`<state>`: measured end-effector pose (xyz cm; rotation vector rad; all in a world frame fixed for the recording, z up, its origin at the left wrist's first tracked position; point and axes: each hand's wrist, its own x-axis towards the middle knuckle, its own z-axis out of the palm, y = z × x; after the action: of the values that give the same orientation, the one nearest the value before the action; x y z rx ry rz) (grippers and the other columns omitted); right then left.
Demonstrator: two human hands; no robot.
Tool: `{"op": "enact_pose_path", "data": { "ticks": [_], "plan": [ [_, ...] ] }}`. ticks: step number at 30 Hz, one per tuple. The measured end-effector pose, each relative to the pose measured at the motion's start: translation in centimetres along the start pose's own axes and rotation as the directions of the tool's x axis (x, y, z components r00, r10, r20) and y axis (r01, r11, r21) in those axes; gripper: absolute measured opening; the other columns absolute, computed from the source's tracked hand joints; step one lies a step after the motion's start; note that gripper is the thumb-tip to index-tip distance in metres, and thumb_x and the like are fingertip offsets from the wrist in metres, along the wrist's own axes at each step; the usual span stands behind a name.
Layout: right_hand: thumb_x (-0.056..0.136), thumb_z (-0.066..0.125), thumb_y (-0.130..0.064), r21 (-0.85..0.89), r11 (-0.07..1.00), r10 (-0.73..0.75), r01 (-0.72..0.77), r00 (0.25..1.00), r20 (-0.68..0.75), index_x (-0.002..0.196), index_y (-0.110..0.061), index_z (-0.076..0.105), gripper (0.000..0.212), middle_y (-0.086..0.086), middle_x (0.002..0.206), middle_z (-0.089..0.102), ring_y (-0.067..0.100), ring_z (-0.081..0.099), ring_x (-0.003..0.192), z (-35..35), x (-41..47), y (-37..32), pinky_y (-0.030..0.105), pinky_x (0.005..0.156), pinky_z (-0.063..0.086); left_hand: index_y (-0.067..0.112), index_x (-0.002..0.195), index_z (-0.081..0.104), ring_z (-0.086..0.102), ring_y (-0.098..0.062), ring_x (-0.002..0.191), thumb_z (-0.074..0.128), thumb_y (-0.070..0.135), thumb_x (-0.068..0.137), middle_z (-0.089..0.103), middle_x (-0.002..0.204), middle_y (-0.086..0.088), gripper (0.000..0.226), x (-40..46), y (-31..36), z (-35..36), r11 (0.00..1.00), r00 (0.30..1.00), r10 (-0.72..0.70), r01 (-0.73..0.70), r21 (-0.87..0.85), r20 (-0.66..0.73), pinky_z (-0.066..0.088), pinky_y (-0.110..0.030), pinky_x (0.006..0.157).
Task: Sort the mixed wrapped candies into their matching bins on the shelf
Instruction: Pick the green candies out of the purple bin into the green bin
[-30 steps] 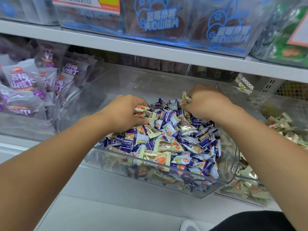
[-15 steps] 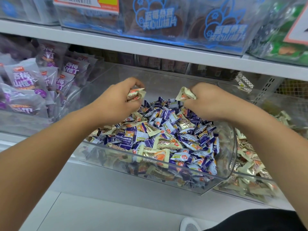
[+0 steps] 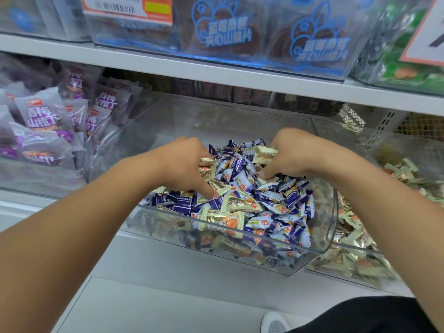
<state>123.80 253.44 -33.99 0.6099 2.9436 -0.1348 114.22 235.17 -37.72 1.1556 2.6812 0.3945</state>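
Note:
A clear plastic bin [image 3: 324,219] in the middle of the shelf holds a heap of mixed candies [image 3: 264,200]: purple-and-white wrappers and cream-gold wrappers. My left hand [image 3: 185,164] rests on the heap's left side, closed around several cream-gold candies [image 3: 206,168], with its thumb pressing on the pile. My right hand [image 3: 293,152] sits on the heap's back right, clutching cream-gold candies [image 3: 264,155], its fingers dug into the pile. A second clear bin [image 3: 374,280] to the right holds only cream-gold candies [image 3: 355,248].
A bin of purple snack bags [image 3: 45,123] stands to the left. The upper shelf [image 3: 216,70] carries blue-printed clear boxes [image 3: 240,32] and green packs [image 3: 403,56], low over the bins. A white shelf ledge [image 3: 168,272] runs below, and a shoe tip [image 3: 274,323] shows at the bottom.
Both hands, which had lifted above the heap with cream-gold candies, have dropped back onto the pile and are digging in again, still clutching candies.

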Motion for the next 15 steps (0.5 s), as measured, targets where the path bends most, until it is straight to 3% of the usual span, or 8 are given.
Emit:
{"op": "enact_pose_path", "data": {
  "ticks": [3, 6, 9, 12, 15],
  "plan": [
    [0.069, 0.086, -0.048, -0.049, 0.999, 0.010, -0.010, 1.000, 0.018, 0.055, -0.008, 0.044, 0.060, 0.003, 0.053, 0.037, 0.022, 0.036, 0.049, 0.2, -0.5, -0.1, 0.028, 0.047, 0.028, 0.010, 0.085, 0.063, 0.047, -0.010, 0.052, 0.085, 0.056, 0.062, 0.058, 0.059, -0.004, 0.055, 0.3, -0.6, 0.2, 1.000, 1.000, 0.016, -0.017, -0.020, -0.018, 0.034, -0.026, 0.049],
    [0.072, 0.085, -0.037, -0.028, 0.999, 0.022, -0.023, 0.999, -0.027, 0.052, -0.009, 0.044, 0.054, 0.002, 0.051, 0.037, 0.022, 0.036, 0.047, 0.3, -0.4, -0.1, 0.025, 0.046, 0.029, 0.002, 0.073, 0.063, 0.043, -0.020, 0.050, 0.080, 0.046, 0.071, 0.057, 0.059, -0.016, 0.047, 0.6, -1.1, 0.5, 0.996, 0.996, 0.042, -0.048, -0.075, -0.080, 0.036, -0.032, 0.053],
    [0.077, 0.082, -0.032, 0.045, 0.998, 0.035, -0.034, 0.999, -0.028, 0.062, -0.006, 0.053, 0.042, 0.005, 0.058, 0.043, 0.021, 0.039, 0.051, -0.1, -0.5, 0.1, 0.027, 0.048, 0.030, 0.009, 0.066, 0.067, 0.046, -0.016, 0.045, 0.078, 0.038, 0.076, 0.057, 0.050, -0.001, 0.033, 0.4, -1.0, 0.3, 0.987, 0.990, 0.058, -0.076, -0.144, -0.127, 0.039, -0.030, 0.049],
    [0.078, 0.083, -0.032, 0.136, 0.991, 0.029, -0.012, 0.992, -0.122, 0.072, 0.000, 0.063, 0.038, 0.008, 0.060, 0.049, 0.023, 0.044, 0.055, -1.0, -1.1, 0.8, 0.028, 0.050, 0.033, 0.017, 0.070, 0.075, 0.050, -0.011, 0.043, 0.077, 0.032, 0.079, 0.065, 0.055, -0.004, 0.018, -0.1, -1.1, -0.2, 0.958, 0.979, 0.031, -0.087, -0.272, -0.203, 0.039, -0.023, 0.043],
    [0.079, 0.082, -0.033, 0.174, 0.982, -0.037, 0.075, 0.976, -0.214, 0.075, -0.002, 0.069, 0.034, 0.010, 0.060, 0.056, 0.023, 0.049, 0.057, -1.9, -2.7, 1.5, 0.030, 0.055, 0.038, 0.017, 0.070, 0.075, 0.046, -0.010, 0.043, 0.077, 0.031, 0.083, 0.063, 0.054, -0.003, 0.019, -0.6, -1.0, -0.7, 0.868, 0.953, -0.017, -0.137, -0.477, -0.304, 0.035, -0.020, 0.043]
  ]
}}
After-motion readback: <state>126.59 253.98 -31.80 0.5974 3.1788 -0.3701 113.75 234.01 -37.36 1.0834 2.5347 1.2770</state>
